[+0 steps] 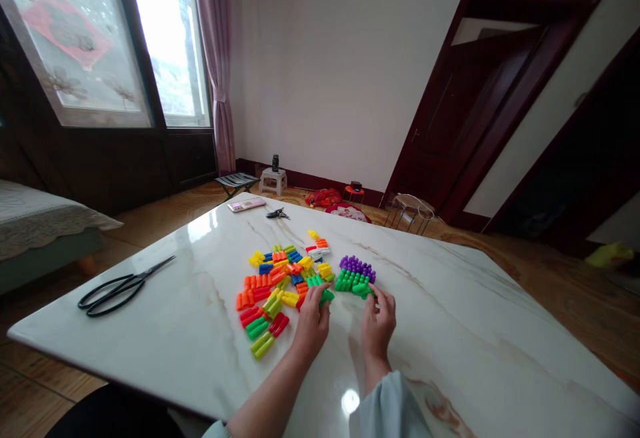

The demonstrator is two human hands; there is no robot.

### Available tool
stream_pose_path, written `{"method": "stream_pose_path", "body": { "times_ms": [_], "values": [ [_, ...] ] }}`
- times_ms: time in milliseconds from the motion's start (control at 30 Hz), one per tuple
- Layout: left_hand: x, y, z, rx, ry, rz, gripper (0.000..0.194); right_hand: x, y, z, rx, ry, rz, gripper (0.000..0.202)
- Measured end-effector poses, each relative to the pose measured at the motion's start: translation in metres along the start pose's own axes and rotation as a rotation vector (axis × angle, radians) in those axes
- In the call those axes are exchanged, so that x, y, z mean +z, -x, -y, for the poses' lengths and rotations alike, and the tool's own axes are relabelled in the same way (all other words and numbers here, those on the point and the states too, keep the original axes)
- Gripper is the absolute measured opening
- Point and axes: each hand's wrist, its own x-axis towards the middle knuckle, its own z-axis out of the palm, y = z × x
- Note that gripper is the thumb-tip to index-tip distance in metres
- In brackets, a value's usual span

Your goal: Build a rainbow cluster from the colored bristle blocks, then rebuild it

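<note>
My left hand (315, 318) has its fingers closed on a green plastic toy block (327, 296) at the right edge of a loose pile of coloured blocks (273, 285). The pile mixes red, orange, yellow, blue, lime and green pieces. To the right, my right hand (379, 318) pinches another green block (362, 289). That piece is at the near edge of a group of green blocks (345, 281) lined up side by side. Purple blocks (357, 266) stand in rows just behind the green ones.
All this lies on a white marble-patterned table (450, 331). Large black-handled scissors (123, 289) rest at the left. A phone (247, 205) and small dark pliers-like tool (277, 213) are near the far edge. Beyond are a white stool (273, 181) and a folding stool (237, 181).
</note>
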Motion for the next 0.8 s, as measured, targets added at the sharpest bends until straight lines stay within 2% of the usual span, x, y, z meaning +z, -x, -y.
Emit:
{"method": "stream_pose_path", "body": {
  "times_ms": [200, 367, 433, 567, 800],
  "values": [
    [0.0, 0.0, 0.003, -0.049, -0.016, 0.009, 0.038, 0.017, 0.001, 0.001, -0.116, 0.1, 0.279, 0.03],
    [0.0, 0.0, 0.004, -0.078, -0.068, 0.013, 0.04, 0.012, 0.005, 0.008, -0.088, 0.183, 0.208, 0.02],
    [0.0, 0.001, 0.003, -0.069, -0.107, -0.001, 0.039, 0.007, 0.007, 0.013, -0.119, 0.222, 0.27, 0.019],
    [-0.001, 0.002, -0.001, -0.033, -0.126, -0.043, 0.037, 0.006, 0.009, 0.017, -0.188, 0.258, 0.503, 0.022],
    [0.001, 0.001, 0.001, -0.006, -0.055, -0.078, 0.027, 0.011, 0.009, 0.012, -0.204, 0.264, 0.547, 0.028]
  ]
}}
